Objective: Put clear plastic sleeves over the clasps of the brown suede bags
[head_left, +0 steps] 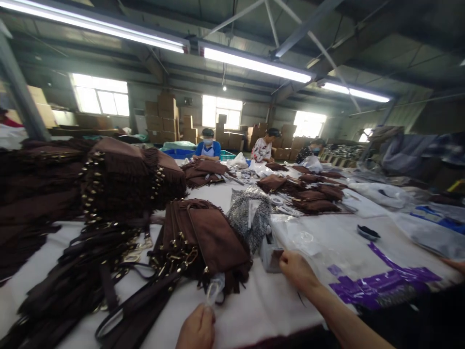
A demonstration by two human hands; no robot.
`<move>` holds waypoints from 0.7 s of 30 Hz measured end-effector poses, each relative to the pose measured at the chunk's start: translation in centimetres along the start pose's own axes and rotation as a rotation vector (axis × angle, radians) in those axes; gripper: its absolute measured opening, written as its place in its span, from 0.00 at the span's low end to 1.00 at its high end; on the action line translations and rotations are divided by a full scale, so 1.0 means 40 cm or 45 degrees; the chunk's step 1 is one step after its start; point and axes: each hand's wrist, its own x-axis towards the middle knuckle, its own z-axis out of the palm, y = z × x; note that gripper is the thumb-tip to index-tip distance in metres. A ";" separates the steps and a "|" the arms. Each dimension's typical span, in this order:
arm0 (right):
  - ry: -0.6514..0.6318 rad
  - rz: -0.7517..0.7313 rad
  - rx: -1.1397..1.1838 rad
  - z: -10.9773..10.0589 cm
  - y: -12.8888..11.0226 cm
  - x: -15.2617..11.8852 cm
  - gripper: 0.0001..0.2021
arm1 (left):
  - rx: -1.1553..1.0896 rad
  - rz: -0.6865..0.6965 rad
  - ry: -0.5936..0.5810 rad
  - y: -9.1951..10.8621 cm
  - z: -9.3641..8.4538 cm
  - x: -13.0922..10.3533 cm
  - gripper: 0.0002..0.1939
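My left hand (197,325) is closed on a small clear plastic piece (215,289) at the lower middle, just in front of a stack of brown fringed bags (218,237) with gold clasps. Farther right, my right hand (296,271) is curled closed at the edge of a grey container (271,257); what its fingers hold, if anything, is too small to make out. Behind that container stands a clear bag of small silvery pieces (250,215). Dark straps (134,310) with gold hooks lie left of the brown stack.
Large piles of brown fringed bags (119,179) fill the left side. Purple plastic packaging (385,286) and a dark oval item (368,232) lie on the white table (269,310) at right. Several people sit across the table. Another person's hand shows at the right edge.
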 end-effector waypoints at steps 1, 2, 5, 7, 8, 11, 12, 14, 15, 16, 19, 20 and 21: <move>-0.067 -0.051 -0.015 0.001 -0.012 -0.018 0.10 | 0.007 0.013 0.028 -0.001 0.000 -0.006 0.18; -0.172 -0.109 -0.001 0.006 -0.030 -0.039 0.10 | 0.022 0.028 0.052 -0.002 0.001 -0.010 0.18; -0.581 -0.232 0.215 0.039 -0.112 -0.107 0.10 | 0.119 0.101 0.084 -0.002 -0.002 -0.021 0.17; -0.738 -0.233 0.387 0.074 -0.184 -0.145 0.10 | 0.219 0.154 0.101 0.001 -0.007 -0.028 0.18; -0.786 -0.233 0.437 0.094 -0.221 -0.158 0.10 | 0.273 0.170 0.112 0.003 -0.010 -0.031 0.18; -0.894 -0.275 0.482 0.153 -0.310 -0.174 0.11 | 0.407 0.216 0.127 0.008 -0.020 -0.039 0.19; -0.911 -0.294 0.475 0.171 -0.330 -0.173 0.11 | 0.430 0.245 0.124 0.008 -0.024 -0.041 0.19; -0.905 -0.308 0.404 0.202 -0.355 -0.166 0.11 | 0.454 0.318 0.113 0.006 -0.030 -0.044 0.20; -0.892 -0.300 0.336 0.215 -0.363 -0.161 0.11 | 0.470 0.343 0.106 0.004 -0.032 -0.044 0.20; -0.876 -0.286 0.256 0.225 -0.369 -0.156 0.10 | 0.495 0.355 0.103 0.001 -0.033 -0.045 0.20; -0.864 -0.250 0.056 0.240 -0.383 -0.144 0.09 | 0.623 0.332 0.126 -0.010 -0.035 -0.048 0.19; -0.872 -0.245 0.028 0.241 -0.388 -0.141 0.08 | 0.669 0.320 0.138 -0.013 -0.034 -0.049 0.19; -0.884 -0.240 0.010 0.240 -0.393 -0.139 0.08 | 0.711 0.312 0.145 -0.017 -0.033 -0.050 0.19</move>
